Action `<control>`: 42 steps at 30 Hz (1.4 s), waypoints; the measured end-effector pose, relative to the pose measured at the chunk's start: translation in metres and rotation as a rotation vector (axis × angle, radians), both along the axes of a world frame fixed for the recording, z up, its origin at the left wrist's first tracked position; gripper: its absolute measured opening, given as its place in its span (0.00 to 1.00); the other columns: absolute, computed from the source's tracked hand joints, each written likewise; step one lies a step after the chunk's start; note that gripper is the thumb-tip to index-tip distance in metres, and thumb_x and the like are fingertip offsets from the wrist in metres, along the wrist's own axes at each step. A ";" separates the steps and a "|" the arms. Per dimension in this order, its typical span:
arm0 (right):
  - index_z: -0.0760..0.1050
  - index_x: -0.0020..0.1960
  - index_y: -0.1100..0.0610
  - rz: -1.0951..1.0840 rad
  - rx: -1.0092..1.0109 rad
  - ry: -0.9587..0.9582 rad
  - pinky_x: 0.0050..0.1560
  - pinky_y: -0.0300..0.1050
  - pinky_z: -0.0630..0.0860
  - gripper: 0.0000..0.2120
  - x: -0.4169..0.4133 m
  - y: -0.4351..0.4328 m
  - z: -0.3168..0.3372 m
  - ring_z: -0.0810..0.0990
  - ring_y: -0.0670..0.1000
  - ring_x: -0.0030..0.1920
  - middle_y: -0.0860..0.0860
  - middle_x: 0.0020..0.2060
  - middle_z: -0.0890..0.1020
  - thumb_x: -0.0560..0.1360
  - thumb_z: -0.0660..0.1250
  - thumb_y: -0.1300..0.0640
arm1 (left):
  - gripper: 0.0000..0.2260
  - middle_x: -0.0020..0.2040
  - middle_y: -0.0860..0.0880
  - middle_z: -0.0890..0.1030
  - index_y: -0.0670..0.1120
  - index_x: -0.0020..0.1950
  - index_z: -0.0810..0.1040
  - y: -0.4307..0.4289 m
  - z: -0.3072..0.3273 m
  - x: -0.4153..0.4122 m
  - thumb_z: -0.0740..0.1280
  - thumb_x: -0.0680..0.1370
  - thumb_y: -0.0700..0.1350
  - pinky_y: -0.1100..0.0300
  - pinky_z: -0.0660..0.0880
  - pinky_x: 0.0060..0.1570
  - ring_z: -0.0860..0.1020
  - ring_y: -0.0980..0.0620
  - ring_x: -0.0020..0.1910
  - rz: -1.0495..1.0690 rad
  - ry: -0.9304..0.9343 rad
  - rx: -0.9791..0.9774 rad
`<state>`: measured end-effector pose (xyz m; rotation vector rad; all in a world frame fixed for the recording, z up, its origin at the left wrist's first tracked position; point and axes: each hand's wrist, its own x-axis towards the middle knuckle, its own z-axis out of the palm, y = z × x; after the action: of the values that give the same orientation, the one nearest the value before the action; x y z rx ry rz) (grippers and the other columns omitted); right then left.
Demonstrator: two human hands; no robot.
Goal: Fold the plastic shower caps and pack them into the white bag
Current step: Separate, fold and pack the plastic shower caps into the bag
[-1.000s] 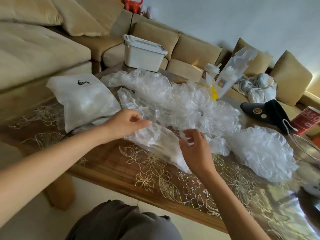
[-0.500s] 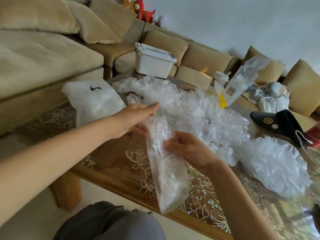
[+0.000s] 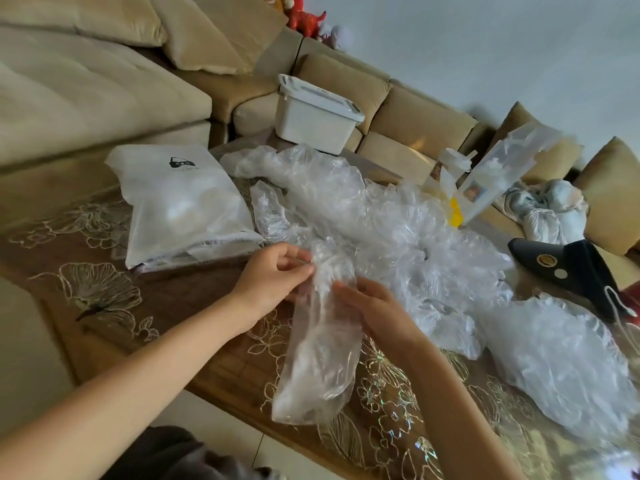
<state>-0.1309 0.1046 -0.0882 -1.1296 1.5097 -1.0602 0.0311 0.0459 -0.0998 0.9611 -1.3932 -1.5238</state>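
Shower cap (image 3: 318,368) lifted off tabletop (image 3: 173,296), now hanging as narrow strip at frame centre. Left grip (image 3: 273,275), flat-fingered half second ago, now pinches its top; right grip (image 3: 377,310) shifted to its middle.

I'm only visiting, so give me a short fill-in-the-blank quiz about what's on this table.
1. The left hand and right hand both hold the folded shower cap, made of clear ____.
2. The white bag lies to the ____ of both hands.
3. The lidded box on the sofa is coloured ____.
Missing words: plastic, left, white.
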 end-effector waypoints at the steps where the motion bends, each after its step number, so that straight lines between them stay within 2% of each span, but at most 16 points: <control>1: 0.77 0.48 0.65 -0.007 -0.014 0.027 0.39 0.44 0.76 0.09 -0.001 -0.003 0.000 0.79 0.52 0.38 0.58 0.40 0.80 0.77 0.65 0.58 | 0.05 0.39 0.46 0.80 0.43 0.48 0.76 -0.002 -0.001 0.001 0.67 0.76 0.34 0.65 0.77 0.29 0.79 0.58 0.31 0.023 0.003 -0.035; 5: 0.73 0.49 0.71 0.038 -0.042 0.006 0.38 0.39 0.75 0.12 -0.007 -0.016 -0.010 0.77 0.54 0.39 0.59 0.39 0.77 0.78 0.64 0.59 | 0.05 0.38 0.47 0.81 0.43 0.51 0.75 -0.007 -0.007 0.005 0.67 0.76 0.37 0.66 0.77 0.32 0.80 0.57 0.33 0.060 0.042 -0.116; 7: 0.74 0.48 0.68 0.044 -0.065 -0.060 0.39 0.39 0.77 0.09 -0.008 -0.016 -0.012 0.79 0.53 0.39 0.57 0.39 0.79 0.78 0.63 0.61 | 0.13 0.41 0.49 0.81 0.45 0.57 0.73 -0.004 -0.005 0.005 0.68 0.74 0.45 0.67 0.77 0.34 0.81 0.59 0.36 0.020 0.096 -0.072; 9: 0.76 0.47 0.62 0.011 -0.100 -0.146 0.37 0.39 0.77 0.06 -0.009 -0.015 -0.015 0.81 0.50 0.38 0.54 0.38 0.82 0.78 0.62 0.62 | 0.24 0.47 0.50 0.82 0.49 0.63 0.69 -0.008 -0.007 0.002 0.70 0.69 0.52 0.63 0.78 0.39 0.82 0.56 0.41 -0.061 0.007 -0.056; 11: 0.76 0.48 0.61 0.019 -0.130 -0.150 0.38 0.38 0.77 0.06 -0.007 -0.013 -0.014 0.82 0.49 0.39 0.52 0.38 0.83 0.79 0.61 0.62 | 0.24 0.48 0.50 0.82 0.51 0.64 0.69 -0.009 -0.007 0.000 0.72 0.71 0.48 0.60 0.77 0.39 0.82 0.52 0.41 -0.077 -0.077 -0.055; 16: 0.78 0.52 0.57 -0.010 -0.130 -0.172 0.42 0.44 0.80 0.09 -0.007 -0.014 -0.014 0.83 0.53 0.44 0.54 0.44 0.84 0.79 0.60 0.62 | 0.13 0.39 0.53 0.80 0.53 0.49 0.76 -0.011 -0.007 -0.002 0.71 0.73 0.36 0.65 0.76 0.30 0.79 0.59 0.33 -0.050 -0.103 -0.110; 18: 0.79 0.52 0.55 -0.011 -0.099 -0.213 0.43 0.47 0.81 0.12 -0.010 -0.015 -0.013 0.82 0.54 0.44 0.56 0.45 0.83 0.79 0.58 0.64 | 0.10 0.37 0.53 0.80 0.49 0.44 0.78 -0.012 -0.007 -0.001 0.69 0.73 0.33 0.66 0.75 0.28 0.78 0.58 0.33 -0.042 -0.065 -0.115; 23: 0.82 0.40 0.57 -0.015 -0.147 -0.235 0.34 0.41 0.79 0.18 -0.006 -0.011 -0.008 0.81 0.51 0.36 0.54 0.37 0.83 0.78 0.57 0.69 | 0.14 0.38 0.51 0.82 0.42 0.35 0.77 -0.011 -0.008 0.002 0.61 0.75 0.27 0.67 0.76 0.33 0.79 0.57 0.37 0.017 -0.022 -0.128; 26: 0.84 0.37 0.54 -0.020 -0.269 -0.133 0.38 0.49 0.79 0.26 -0.003 -0.005 -0.008 0.80 0.57 0.36 0.55 0.37 0.84 0.77 0.53 0.73 | 0.03 0.46 0.45 0.82 0.42 0.47 0.76 -0.010 -0.004 0.002 0.63 0.76 0.37 0.64 0.78 0.41 0.82 0.53 0.44 -0.011 0.194 0.041; 28: 0.84 0.37 0.51 -0.033 -0.374 -0.027 0.41 0.52 0.78 0.27 0.001 -0.002 -0.009 0.80 0.57 0.38 0.52 0.39 0.85 0.76 0.53 0.74 | 0.14 0.48 0.43 0.82 0.42 0.53 0.74 -0.009 -0.002 0.004 0.62 0.73 0.50 0.60 0.79 0.42 0.83 0.51 0.45 -0.144 0.316 0.227; 29: 0.84 0.38 0.50 -0.037 -0.431 0.038 0.43 0.49 0.79 0.26 0.003 -0.001 -0.010 0.82 0.53 0.40 0.50 0.40 0.85 0.75 0.54 0.73 | 0.19 0.47 0.42 0.83 0.42 0.54 0.74 -0.008 -0.002 0.004 0.61 0.73 0.55 0.58 0.79 0.44 0.83 0.48 0.45 -0.224 0.304 0.275; 32: 0.81 0.46 0.49 -0.036 -0.580 0.296 0.48 0.39 0.77 0.20 0.004 0.001 -0.012 0.81 0.44 0.48 0.45 0.45 0.84 0.71 0.57 0.69 | 0.31 0.48 0.40 0.81 0.39 0.55 0.76 -0.007 -0.005 0.001 0.70 0.67 0.64 0.50 0.70 0.61 0.78 0.41 0.51 -0.393 0.094 0.175; 34: 0.80 0.50 0.50 -0.047 -0.647 0.386 0.50 0.36 0.74 0.18 0.002 0.001 -0.014 0.78 0.42 0.50 0.45 0.48 0.81 0.72 0.58 0.68 | 0.33 0.53 0.37 0.79 0.36 0.57 0.75 -0.006 -0.007 0.001 0.75 0.64 0.59 0.49 0.66 0.66 0.77 0.38 0.54 -0.388 0.041 0.179; 36: 0.79 0.52 0.50 -0.060 -0.682 0.476 0.51 0.31 0.71 0.15 0.002 0.000 -0.017 0.75 0.38 0.52 0.46 0.51 0.77 0.73 0.60 0.65 | 0.32 0.59 0.37 0.78 0.35 0.61 0.74 -0.008 -0.010 0.003 0.76 0.64 0.52 0.52 0.69 0.64 0.78 0.43 0.58 -0.401 0.036 0.217; 39: 0.79 0.54 0.52 -0.025 -0.690 0.526 0.51 0.31 0.71 0.13 0.008 -0.001 -0.019 0.74 0.38 0.51 0.47 0.53 0.73 0.74 0.59 0.60 | 0.19 0.49 0.44 0.83 0.37 0.55 0.78 -0.011 -0.006 0.004 0.75 0.67 0.42 0.62 0.76 0.52 0.81 0.50 0.48 -0.449 0.069 0.276; 42: 0.76 0.60 0.55 -0.062 -0.696 0.581 0.54 0.31 0.70 0.18 0.008 0.001 -0.011 0.71 0.37 0.55 0.49 0.57 0.71 0.73 0.58 0.64 | 0.09 0.43 0.44 0.84 0.41 0.45 0.82 -0.016 -0.009 0.003 0.70 0.66 0.40 0.59 0.78 0.49 0.82 0.49 0.42 -0.379 0.183 0.362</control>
<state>-0.1231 0.1061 -0.0988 -2.0178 1.6551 -1.4366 0.0346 0.0300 -0.1091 0.7659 -1.2381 -2.1461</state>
